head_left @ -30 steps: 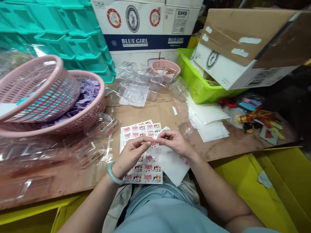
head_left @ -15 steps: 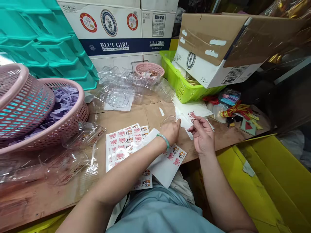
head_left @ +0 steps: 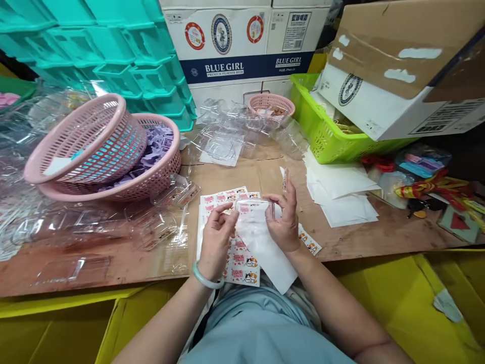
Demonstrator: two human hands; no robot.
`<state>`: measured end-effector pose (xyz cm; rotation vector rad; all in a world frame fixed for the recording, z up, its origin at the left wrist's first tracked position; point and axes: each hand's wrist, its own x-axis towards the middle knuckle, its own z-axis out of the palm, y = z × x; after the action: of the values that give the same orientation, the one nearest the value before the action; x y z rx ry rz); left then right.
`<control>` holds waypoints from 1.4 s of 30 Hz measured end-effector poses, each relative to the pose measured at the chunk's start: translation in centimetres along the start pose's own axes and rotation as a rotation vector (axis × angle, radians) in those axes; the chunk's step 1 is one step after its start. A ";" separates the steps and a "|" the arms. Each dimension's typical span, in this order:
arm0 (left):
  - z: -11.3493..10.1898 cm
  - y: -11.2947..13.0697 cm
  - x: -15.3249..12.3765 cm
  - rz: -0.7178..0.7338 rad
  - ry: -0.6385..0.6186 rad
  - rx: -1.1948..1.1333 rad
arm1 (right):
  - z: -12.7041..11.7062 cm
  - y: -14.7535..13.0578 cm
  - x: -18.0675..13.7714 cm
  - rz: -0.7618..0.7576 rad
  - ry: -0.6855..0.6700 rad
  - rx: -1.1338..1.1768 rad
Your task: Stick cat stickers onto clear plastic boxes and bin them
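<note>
Both hands hold a small clear plastic box [head_left: 254, 207] above the sticker sheets [head_left: 231, 222] near the table's front edge. My left hand [head_left: 216, 240], with a pale green bangle on its wrist, pinches the box's left end. My right hand [head_left: 285, 217] grips its right end, with fingers pointing upward. A small red-and-white sticker shows on the box's top. A blank white backing sheet [head_left: 265, 250] lies under my hands and hangs over the table's edge.
Two pink baskets [head_left: 113, 151] with purple pieces sit at left, with clear plastic boxes [head_left: 151, 227] strewn in front of them. A green basket [head_left: 329, 136] under a cardboard box stands at right, white sheets [head_left: 341, 192] beside it. Teal crates and a beer carton [head_left: 242, 45] stand behind.
My left hand fetched the clear box from the right and brought it back over the sticker sheets. My right hand, which held a sticker, now grips the box too.
</note>
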<state>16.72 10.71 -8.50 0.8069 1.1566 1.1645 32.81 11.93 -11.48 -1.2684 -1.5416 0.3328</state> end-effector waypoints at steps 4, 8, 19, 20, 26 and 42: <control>-3.2 -0.1 0.5 -0.088 -0.169 -0.089 | 1.1 -0.8 0.6 -0.112 0.033 -0.019; -4.4 0.0 1.1 -0.122 -0.363 -0.309 | 2.7 -1.2 0.2 -0.100 0.006 0.035; -7.9 -1.0 1.5 -0.194 -0.270 -0.373 | -0.9 -2.8 1.8 0.135 -0.522 -0.075; -8.1 -1.2 1.5 -0.202 -0.277 -0.368 | -1.2 -3.3 2.0 0.175 -0.479 -0.074; -8.2 -2.2 1.4 -0.213 -0.316 -0.357 | 0.8 -5.3 2.0 0.322 -0.439 0.301; -8.0 -1.4 1.5 -0.264 -0.299 -0.330 | 1.7 -5.8 3.0 0.499 -0.688 0.271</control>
<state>9.35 11.20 -12.19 0.5331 0.7704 0.9444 28.64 12.75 -6.24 -1.3785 -1.6262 1.3683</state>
